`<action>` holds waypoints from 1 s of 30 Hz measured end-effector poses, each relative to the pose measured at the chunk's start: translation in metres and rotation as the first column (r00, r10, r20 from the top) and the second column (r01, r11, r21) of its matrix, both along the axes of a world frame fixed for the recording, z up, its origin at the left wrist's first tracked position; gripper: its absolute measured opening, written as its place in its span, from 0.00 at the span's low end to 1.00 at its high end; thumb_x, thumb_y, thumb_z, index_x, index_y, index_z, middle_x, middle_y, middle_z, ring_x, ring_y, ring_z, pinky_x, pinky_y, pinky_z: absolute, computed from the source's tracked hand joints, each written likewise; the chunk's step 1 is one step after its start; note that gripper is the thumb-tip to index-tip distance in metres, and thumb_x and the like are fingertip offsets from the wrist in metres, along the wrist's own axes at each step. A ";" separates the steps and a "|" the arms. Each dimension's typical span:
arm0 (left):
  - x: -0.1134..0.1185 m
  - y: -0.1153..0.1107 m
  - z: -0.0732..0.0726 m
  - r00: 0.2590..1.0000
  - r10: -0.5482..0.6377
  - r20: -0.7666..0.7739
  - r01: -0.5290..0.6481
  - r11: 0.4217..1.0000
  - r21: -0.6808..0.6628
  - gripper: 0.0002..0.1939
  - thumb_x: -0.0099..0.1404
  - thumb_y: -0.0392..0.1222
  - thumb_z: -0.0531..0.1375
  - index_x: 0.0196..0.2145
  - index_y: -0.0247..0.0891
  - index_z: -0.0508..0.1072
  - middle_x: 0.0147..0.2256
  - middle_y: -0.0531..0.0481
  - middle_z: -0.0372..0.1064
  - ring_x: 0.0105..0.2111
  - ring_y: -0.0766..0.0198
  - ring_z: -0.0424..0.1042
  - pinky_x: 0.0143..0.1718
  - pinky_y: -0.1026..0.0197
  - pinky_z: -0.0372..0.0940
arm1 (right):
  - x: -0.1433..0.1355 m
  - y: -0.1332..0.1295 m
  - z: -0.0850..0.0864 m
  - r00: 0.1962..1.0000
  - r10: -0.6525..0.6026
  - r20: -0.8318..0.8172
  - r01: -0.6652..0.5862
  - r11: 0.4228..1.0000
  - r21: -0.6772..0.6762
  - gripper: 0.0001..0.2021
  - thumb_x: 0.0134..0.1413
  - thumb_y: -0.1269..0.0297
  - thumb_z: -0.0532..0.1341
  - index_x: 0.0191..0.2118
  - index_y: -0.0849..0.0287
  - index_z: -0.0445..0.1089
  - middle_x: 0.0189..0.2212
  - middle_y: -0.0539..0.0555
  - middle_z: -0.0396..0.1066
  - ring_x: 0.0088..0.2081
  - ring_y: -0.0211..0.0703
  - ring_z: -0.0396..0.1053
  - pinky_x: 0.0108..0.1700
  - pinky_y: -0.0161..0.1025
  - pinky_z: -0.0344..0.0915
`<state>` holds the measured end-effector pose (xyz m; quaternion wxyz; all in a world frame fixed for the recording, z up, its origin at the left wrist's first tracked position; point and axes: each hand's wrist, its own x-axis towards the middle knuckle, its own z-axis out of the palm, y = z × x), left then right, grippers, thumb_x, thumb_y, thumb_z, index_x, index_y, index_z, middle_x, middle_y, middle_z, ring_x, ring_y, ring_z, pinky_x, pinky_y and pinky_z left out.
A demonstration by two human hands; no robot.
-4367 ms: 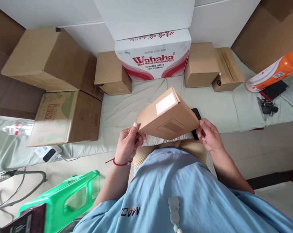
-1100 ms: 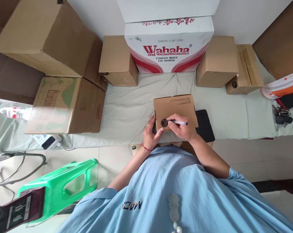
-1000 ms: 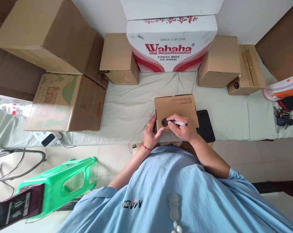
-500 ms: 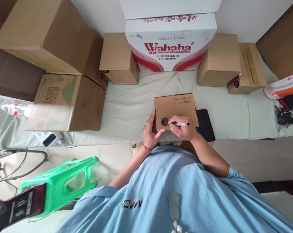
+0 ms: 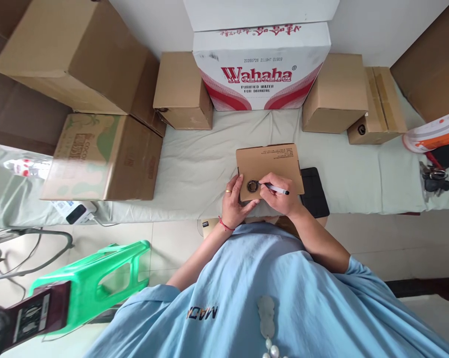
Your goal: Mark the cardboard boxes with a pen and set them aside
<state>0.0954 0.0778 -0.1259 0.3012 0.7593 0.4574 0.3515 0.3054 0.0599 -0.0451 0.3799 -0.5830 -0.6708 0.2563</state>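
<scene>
A small brown cardboard box [image 5: 265, 161] with printed lines along its far edge lies in front of my body. A thick dark ring [image 5: 253, 186] marks its near left part. My left hand [image 5: 235, 205] grips the near left corner, fingers along the left side and thumb along the near edge. My right hand [image 5: 279, 195] pinches a pen [image 5: 276, 189], white-bodied with a black end. The pen's tip is just right of the ring, at the box's surface. Partly behind the box and my right arm lies a flat black object [image 5: 316, 191].
A pale cloth [image 5: 194, 164] covers the surface. At the back stand a white-and-red Wahaha carton [image 5: 261, 69] and brown boxes [image 5: 334, 89]. Stacked cartons [image 5: 135, 159] are at left, keys [image 5: 436, 176] at right. A green stool [image 5: 98, 278] stands on the floor at lower left.
The pen tip has moved slightly right and up from the ring's edge. My left hand has shifted a little right, closer against the box corner. The box stays in place.
</scene>
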 end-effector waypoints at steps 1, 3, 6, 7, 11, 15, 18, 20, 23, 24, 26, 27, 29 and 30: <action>0.000 0.000 0.000 1.000 0.000 -0.007 0.000 1.000 0.017 0.50 0.68 0.72 0.66 0.76 0.43 0.61 0.68 0.29 0.65 0.69 0.36 0.69 0.70 0.36 0.67 | 0.000 0.000 -0.002 1.000 -0.008 -0.002 0.008 1.000 0.026 0.05 0.64 0.65 0.58 0.38 0.53 0.71 0.26 0.48 0.72 0.27 0.41 0.67 0.36 0.37 0.66; 0.000 0.000 -0.002 1.000 0.003 -0.018 -0.002 0.998 0.061 0.49 0.69 0.71 0.66 0.77 0.43 0.60 0.68 0.29 0.65 0.69 0.37 0.70 0.69 0.37 0.68 | -0.001 0.000 -0.006 1.000 -0.012 -0.014 0.013 0.996 0.091 0.04 0.62 0.67 0.59 0.36 0.52 0.69 0.24 0.47 0.70 0.25 0.40 0.65 0.34 0.37 0.65; 0.001 0.000 -0.004 0.999 0.008 -0.034 -0.004 0.994 0.109 0.49 0.70 0.72 0.65 0.77 0.43 0.58 0.67 0.30 0.66 0.68 0.38 0.70 0.68 0.38 0.69 | -0.001 0.001 -0.011 0.999 0.001 -0.034 0.004 0.987 0.158 0.04 0.59 0.68 0.60 0.33 0.52 0.67 0.22 0.46 0.68 0.24 0.40 0.63 0.32 0.38 0.62; 0.001 0.000 -0.005 0.999 0.010 -0.041 -0.005 0.993 0.118 0.49 0.70 0.72 0.64 0.77 0.43 0.58 0.67 0.30 0.66 0.68 0.39 0.71 0.67 0.38 0.70 | -0.001 0.000 -0.011 0.999 0.008 -0.037 -0.002 0.986 0.165 0.04 0.59 0.68 0.60 0.33 0.52 0.66 0.22 0.46 0.67 0.24 0.40 0.63 0.32 0.38 0.62; 0.001 0.000 -0.006 0.999 0.011 -0.033 -0.006 0.988 0.154 0.49 0.71 0.72 0.64 0.77 0.43 0.58 0.67 0.30 0.66 0.67 0.40 0.72 0.67 0.40 0.71 | 0.001 -0.001 -0.011 0.998 0.041 -0.040 -0.033 0.983 0.180 0.05 0.58 0.69 0.61 0.31 0.52 0.66 0.22 0.46 0.66 0.24 0.41 0.63 0.32 0.38 0.60; 0.002 0.000 -0.006 0.999 0.012 -0.035 -0.006 0.985 0.172 0.48 0.72 0.71 0.63 0.77 0.42 0.58 0.67 0.29 0.67 0.67 0.41 0.72 0.66 0.40 0.72 | 0.003 -0.001 -0.009 0.995 0.091 -0.028 -0.084 0.980 0.181 0.06 0.59 0.67 0.60 0.31 0.52 0.66 0.22 0.46 0.67 0.24 0.40 0.64 0.32 0.38 0.61; 0.001 0.000 -0.006 0.999 0.016 -0.043 -0.009 0.987 0.159 0.49 0.71 0.73 0.63 0.77 0.41 0.59 0.66 0.29 0.67 0.68 0.41 0.72 0.66 0.40 0.72 | 0.004 -0.001 -0.007 0.992 0.127 -0.019 -0.121 0.975 0.185 0.06 0.60 0.66 0.60 0.30 0.53 0.66 0.22 0.47 0.68 0.24 0.40 0.64 0.32 0.38 0.62; 0.001 0.000 -0.006 0.999 0.021 -0.050 -0.013 0.990 0.141 0.49 0.70 0.73 0.63 0.77 0.42 0.59 0.67 0.29 0.67 0.68 0.40 0.72 0.66 0.39 0.72 | 0.004 -0.001 -0.006 0.988 0.155 -0.021 -0.148 0.968 0.202 0.07 0.61 0.66 0.60 0.31 0.53 0.66 0.23 0.47 0.68 0.25 0.40 0.65 0.33 0.38 0.62; 0.000 0.000 -0.006 0.999 0.012 -0.043 -0.007 0.993 0.117 0.49 0.70 0.72 0.64 0.77 0.42 0.59 0.67 0.29 0.66 0.68 0.39 0.71 0.67 0.38 0.70 | 0.005 -0.001 -0.005 0.978 0.203 -0.036 -0.190 0.955 0.229 0.07 0.62 0.67 0.60 0.31 0.53 0.67 0.23 0.47 0.69 0.25 0.39 0.65 0.32 0.38 0.62; 0.000 0.000 -0.006 0.999 0.007 -0.038 -0.003 0.993 0.114 0.49 0.70 0.71 0.65 0.77 0.43 0.59 0.68 0.29 0.66 0.68 0.39 0.71 0.68 0.38 0.70 | 0.006 -0.001 -0.006 0.976 0.216 -0.041 -0.201 0.953 0.229 0.07 0.63 0.67 0.60 0.32 0.53 0.67 0.23 0.47 0.70 0.25 0.39 0.66 0.32 0.38 0.63; 0.000 0.000 -0.006 0.999 -0.002 -0.032 0.005 0.993 0.119 0.49 0.71 0.70 0.65 0.78 0.43 0.58 0.68 0.30 0.66 0.68 0.39 0.71 0.68 0.38 0.70 | 0.007 -0.001 -0.007 0.972 0.228 -0.049 -0.213 0.954 0.213 0.06 0.64 0.66 0.61 0.33 0.53 0.68 0.24 0.47 0.71 0.25 0.40 0.67 0.32 0.38 0.64; 0.000 0.001 -0.006 1.000 -0.004 -0.030 0.008 0.992 0.128 0.49 0.71 0.70 0.65 0.78 0.43 0.58 0.67 0.30 0.66 0.68 0.39 0.71 0.67 0.38 0.70 | 0.007 -0.001 -0.008 0.971 0.233 -0.050 -0.219 0.954 0.204 0.06 0.64 0.66 0.61 0.33 0.53 0.69 0.24 0.47 0.71 0.26 0.40 0.68 0.32 0.38 0.64; 0.000 0.001 -0.007 1.000 -0.006 -0.022 0.009 0.988 0.157 0.48 0.72 0.69 0.64 0.78 0.43 0.57 0.67 0.30 0.67 0.68 0.40 0.71 0.67 0.39 0.71 | 0.008 0.000 -0.010 0.969 0.244 -0.044 -0.232 0.953 0.195 0.05 0.66 0.65 0.61 0.35 0.53 0.71 0.25 0.48 0.72 0.26 0.40 0.68 0.33 0.38 0.65; 0.000 0.001 -0.007 1.000 -0.007 -0.017 0.009 0.985 0.170 0.47 0.73 0.68 0.64 0.78 0.43 0.57 0.67 0.30 0.67 0.67 0.40 0.72 0.66 0.39 0.71 | 0.008 0.000 -0.010 0.967 0.250 -0.041 -0.238 0.951 0.197 0.06 0.66 0.65 0.61 0.36 0.53 0.72 0.25 0.48 0.73 0.26 0.40 0.69 0.33 0.38 0.66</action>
